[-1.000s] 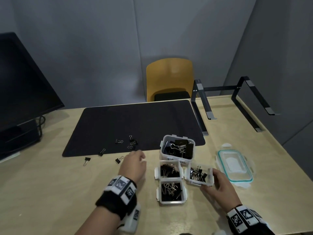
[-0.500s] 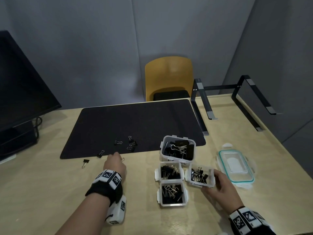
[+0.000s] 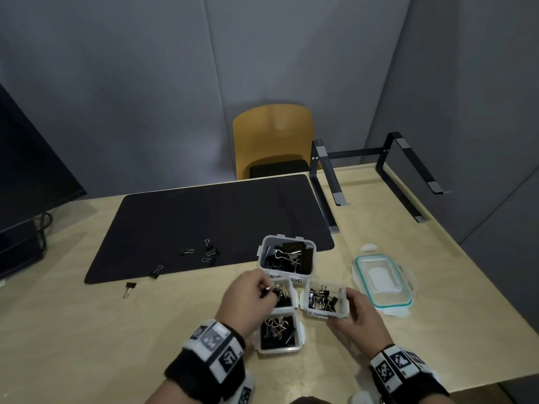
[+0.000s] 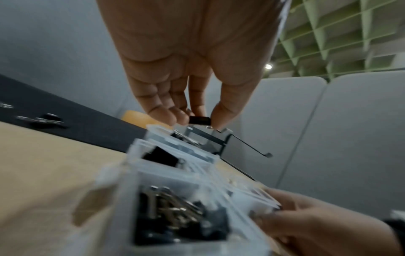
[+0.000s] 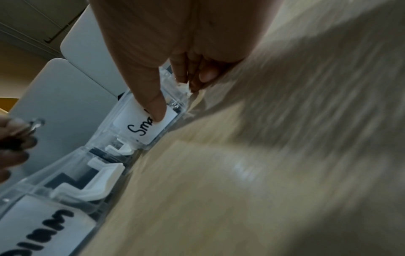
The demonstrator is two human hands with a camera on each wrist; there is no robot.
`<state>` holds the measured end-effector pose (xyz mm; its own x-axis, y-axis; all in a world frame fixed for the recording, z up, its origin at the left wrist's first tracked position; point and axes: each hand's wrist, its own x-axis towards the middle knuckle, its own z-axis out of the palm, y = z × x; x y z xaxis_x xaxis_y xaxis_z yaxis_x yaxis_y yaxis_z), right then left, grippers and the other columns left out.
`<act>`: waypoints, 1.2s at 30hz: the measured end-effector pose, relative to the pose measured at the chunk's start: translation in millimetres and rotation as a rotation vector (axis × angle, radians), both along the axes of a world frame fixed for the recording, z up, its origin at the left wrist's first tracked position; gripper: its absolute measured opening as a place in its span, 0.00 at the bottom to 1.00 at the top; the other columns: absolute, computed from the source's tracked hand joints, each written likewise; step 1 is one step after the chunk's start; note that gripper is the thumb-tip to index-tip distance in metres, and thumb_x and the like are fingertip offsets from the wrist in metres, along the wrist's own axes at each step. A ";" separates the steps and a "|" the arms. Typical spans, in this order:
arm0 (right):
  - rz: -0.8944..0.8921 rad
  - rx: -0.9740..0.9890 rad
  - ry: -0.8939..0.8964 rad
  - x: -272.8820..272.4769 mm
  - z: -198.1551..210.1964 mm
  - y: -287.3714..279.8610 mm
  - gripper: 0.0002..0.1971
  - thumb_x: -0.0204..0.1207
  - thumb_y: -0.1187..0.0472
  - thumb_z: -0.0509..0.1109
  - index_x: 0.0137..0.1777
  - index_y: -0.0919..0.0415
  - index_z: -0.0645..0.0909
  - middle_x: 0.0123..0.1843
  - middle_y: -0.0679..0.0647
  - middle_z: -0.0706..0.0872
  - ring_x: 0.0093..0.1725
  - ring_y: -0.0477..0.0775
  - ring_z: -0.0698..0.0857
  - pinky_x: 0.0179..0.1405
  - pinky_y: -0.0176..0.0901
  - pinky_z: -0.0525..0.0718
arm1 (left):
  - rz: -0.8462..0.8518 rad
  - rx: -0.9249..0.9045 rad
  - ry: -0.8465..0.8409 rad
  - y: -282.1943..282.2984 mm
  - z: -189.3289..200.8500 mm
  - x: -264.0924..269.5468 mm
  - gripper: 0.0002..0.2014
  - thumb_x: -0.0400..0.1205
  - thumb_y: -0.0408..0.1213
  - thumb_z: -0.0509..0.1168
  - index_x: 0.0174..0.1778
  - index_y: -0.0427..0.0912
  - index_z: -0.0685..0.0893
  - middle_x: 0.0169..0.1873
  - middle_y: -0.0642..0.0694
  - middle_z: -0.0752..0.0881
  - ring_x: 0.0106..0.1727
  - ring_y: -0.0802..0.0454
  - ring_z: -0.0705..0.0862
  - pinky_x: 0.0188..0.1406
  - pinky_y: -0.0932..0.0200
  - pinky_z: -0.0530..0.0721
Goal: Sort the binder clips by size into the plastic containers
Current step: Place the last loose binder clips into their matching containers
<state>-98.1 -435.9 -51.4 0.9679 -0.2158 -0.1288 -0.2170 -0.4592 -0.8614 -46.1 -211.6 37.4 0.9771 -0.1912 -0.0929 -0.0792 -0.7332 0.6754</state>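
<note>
My left hand pinches a small black binder clip between thumb and fingers, just above the left side of the middle clear container; the left wrist view shows the clip at the fingertips. My right hand grips the container labelled "Small", thumb on its label. The large container stands behind, and a "Medium" labelled one sits nearest me. All hold black clips. Loose small clips lie on the black mat.
One more clip lies on the wooden table left of the mat's front corner, another at the mat's edge. A teal-rimmed lid lies right of the containers. A black laptop stand and a monitor flank the mat.
My left hand picked a clip off the table near the mat's front edge and carried it right, over the middle container. My right hand stayed on the small container.
</note>
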 end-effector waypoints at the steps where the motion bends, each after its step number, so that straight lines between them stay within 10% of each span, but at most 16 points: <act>1: -0.001 -0.004 -0.002 -0.3 0.1 0.0 0.29 0.61 0.66 0.79 0.61 0.48 0.74 0.54 0.43 0.78 0.56 0.45 0.79 0.55 0.34 0.73 | -0.054 0.016 -0.009 -11.0 0.7 -3.1 0.04 0.77 0.36 0.65 0.44 0.50 0.79 0.42 0.56 0.79 0.39 0.64 0.76 0.33 0.73 0.71; 18: 0.065 -0.053 -0.024 1.0 -8.9 -8.4 0.29 0.61 0.66 0.78 0.62 0.47 0.74 0.55 0.47 0.79 0.57 0.45 0.79 0.59 0.40 0.76 | -0.266 0.229 -0.028 -76.2 -14.0 -2.8 0.16 0.82 0.42 0.62 0.65 0.46 0.76 0.62 0.49 0.77 0.65 0.50 0.73 0.67 0.56 0.72; 29: 0.132 -0.251 0.179 -3.0 6.5 -17.1 0.42 0.70 0.57 0.76 0.80 0.61 0.58 0.75 0.56 0.68 0.71 0.54 0.73 0.73 0.44 0.70 | -0.052 0.209 -0.075 27.0 -2.5 -14.2 0.15 0.84 0.48 0.59 0.65 0.52 0.77 0.62 0.57 0.77 0.65 0.58 0.72 0.67 0.63 0.71; 36: 0.142 -0.529 0.115 5.2 82.5 1.5 0.24 0.70 0.55 0.74 0.66 0.56 0.77 0.66 0.54 0.75 0.64 0.55 0.76 0.64 0.42 0.73 | 0.034 0.362 0.163 99.0 -33.6 -11.7 0.17 0.83 0.48 0.58 0.67 0.52 0.75 0.66 0.51 0.75 0.69 0.51 0.70 0.68 0.58 0.71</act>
